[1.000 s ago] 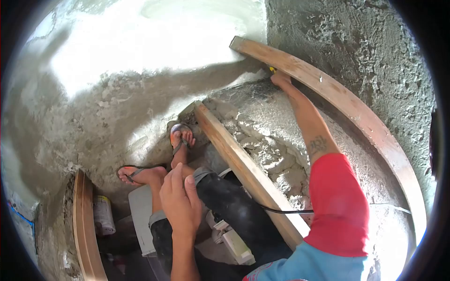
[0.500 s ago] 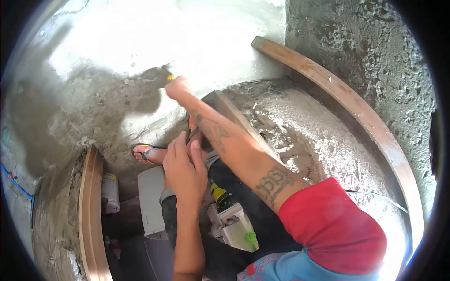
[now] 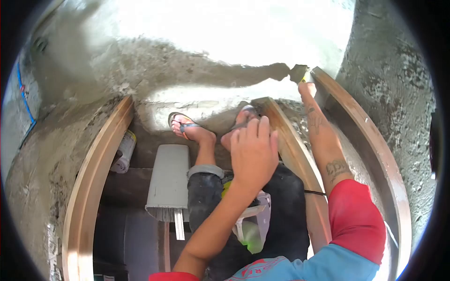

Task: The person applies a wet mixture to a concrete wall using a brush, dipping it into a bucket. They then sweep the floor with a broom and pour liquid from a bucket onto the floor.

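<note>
Up against the brightly lit wall (image 3: 225, 42), my right hand (image 3: 307, 89) is closed around a small tool with a yellow handle (image 3: 304, 77). A dark, flat shape at its tip meets the wall; glare hides whether this is a blade or shadow. My left hand (image 3: 255, 152) hangs in front of my knees, its back toward me. Its fingers are loosely bent and slightly apart, with nothing visible in them. Below this hand, between my legs, sits a pale container (image 3: 262, 213) with a green item (image 3: 252, 236) in it.
Wooden boards stand at the left (image 3: 96, 187), beside my right leg (image 3: 290, 140) and at the far right (image 3: 361, 122). A grey bin-like box (image 3: 168, 173) and a white tub (image 3: 125, 152) lie left of my legs. My feet in flip-flops (image 3: 187, 125) rest near the wall's base.
My right hand has moved right along the wall with the yellow-handled tool, to near the top of the right board. My view has shifted; my left hand stays raised near my knees.
</note>
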`<state>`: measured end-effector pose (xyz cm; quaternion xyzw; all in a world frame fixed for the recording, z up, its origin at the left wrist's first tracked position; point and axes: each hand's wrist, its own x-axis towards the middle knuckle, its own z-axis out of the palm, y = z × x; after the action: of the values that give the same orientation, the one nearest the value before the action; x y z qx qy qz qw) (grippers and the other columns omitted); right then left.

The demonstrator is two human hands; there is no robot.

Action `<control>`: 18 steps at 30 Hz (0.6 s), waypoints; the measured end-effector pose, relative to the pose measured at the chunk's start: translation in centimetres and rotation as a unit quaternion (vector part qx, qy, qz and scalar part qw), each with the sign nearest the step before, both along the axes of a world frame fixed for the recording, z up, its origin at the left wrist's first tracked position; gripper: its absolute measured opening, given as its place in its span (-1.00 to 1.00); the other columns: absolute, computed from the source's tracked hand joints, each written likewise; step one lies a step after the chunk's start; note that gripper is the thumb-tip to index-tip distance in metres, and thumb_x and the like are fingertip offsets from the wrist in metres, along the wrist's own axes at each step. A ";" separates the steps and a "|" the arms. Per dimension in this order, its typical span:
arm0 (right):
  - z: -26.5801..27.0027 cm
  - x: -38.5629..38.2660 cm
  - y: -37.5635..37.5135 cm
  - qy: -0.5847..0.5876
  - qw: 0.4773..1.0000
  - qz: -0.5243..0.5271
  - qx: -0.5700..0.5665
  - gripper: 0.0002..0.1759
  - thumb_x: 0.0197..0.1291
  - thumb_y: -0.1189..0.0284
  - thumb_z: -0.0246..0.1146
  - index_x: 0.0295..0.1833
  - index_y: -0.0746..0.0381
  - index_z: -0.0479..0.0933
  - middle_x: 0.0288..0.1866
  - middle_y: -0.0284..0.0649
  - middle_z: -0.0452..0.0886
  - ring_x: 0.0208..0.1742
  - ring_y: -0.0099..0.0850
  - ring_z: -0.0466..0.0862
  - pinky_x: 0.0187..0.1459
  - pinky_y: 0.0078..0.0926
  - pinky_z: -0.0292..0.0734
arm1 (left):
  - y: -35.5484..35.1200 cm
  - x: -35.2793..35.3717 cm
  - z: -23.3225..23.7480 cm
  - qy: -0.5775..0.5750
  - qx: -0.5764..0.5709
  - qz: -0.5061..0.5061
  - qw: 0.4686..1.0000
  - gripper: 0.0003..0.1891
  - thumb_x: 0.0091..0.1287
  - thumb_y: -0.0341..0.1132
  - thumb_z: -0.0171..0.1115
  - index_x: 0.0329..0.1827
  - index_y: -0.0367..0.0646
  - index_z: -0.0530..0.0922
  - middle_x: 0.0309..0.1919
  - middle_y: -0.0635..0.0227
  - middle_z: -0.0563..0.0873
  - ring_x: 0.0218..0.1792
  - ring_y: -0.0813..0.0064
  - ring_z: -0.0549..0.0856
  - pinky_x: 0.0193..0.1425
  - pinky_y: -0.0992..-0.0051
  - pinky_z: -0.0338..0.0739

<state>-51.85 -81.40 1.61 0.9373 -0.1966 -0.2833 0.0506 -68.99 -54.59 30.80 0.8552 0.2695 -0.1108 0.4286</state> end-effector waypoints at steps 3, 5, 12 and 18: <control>-3.5 -2.9 9.4 -0.006 0.993 0.075 0.089 -0.59 0.01 0.31 0.20 -0.13 0.44 0.52 -0.36 -0.06 0.62 -0.32 -0.29 0.65 -0.26 -0.32 0.53 | 1.5 -1.2 0.1 0.105 -0.006 -0.007 0.994 -0.70 0.23 -0.31 0.15 0.00 -0.22 0.48 -0.14 0.14 0.60 -0.20 0.14 0.61 -0.13 0.26 0.44; -6.1 -5.7 18.0 -0.033 0.979 0.079 0.184 -0.57 0.06 0.31 0.17 -0.06 0.45 0.48 -0.37 -0.08 0.61 -0.31 -0.28 0.63 -0.22 -0.30 0.51 | 2.9 -2.2 -0.7 0.098 0.025 0.030 0.994 -0.68 0.23 -0.33 0.13 0.04 -0.24 0.47 -0.12 0.12 0.60 -0.18 0.12 0.60 -0.11 0.25 0.45; 0.8 -13.6 37.6 0.107 0.853 -0.107 0.499 -0.54 0.18 0.31 0.15 0.12 0.38 0.42 -0.52 -0.27 0.46 -0.51 -0.46 0.49 -0.52 -0.45 0.41 | 6.5 -4.1 -1.7 -0.131 0.059 0.336 0.931 -0.59 0.28 -0.46 0.04 0.20 -0.38 0.33 0.16 -0.05 0.32 -0.25 0.32 0.59 -0.08 0.34 0.50; 0.0 -17.8 30.5 0.200 0.876 -0.072 0.432 -0.61 0.09 0.27 0.22 0.02 0.23 0.56 -0.58 -0.26 0.50 -0.65 -0.50 0.46 -0.65 -0.47 0.36 | 5.0 -5.8 -1.4 -0.103 -0.049 0.382 0.917 -0.59 0.27 -0.49 0.06 0.19 -0.38 0.34 0.15 -0.02 0.34 -0.25 0.36 0.59 -0.02 0.38 0.48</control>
<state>-69.67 -50.90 1.65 0.7724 -0.1071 -0.5246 -0.3417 -74.74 -49.58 29.38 0.6717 0.5241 0.1373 0.5052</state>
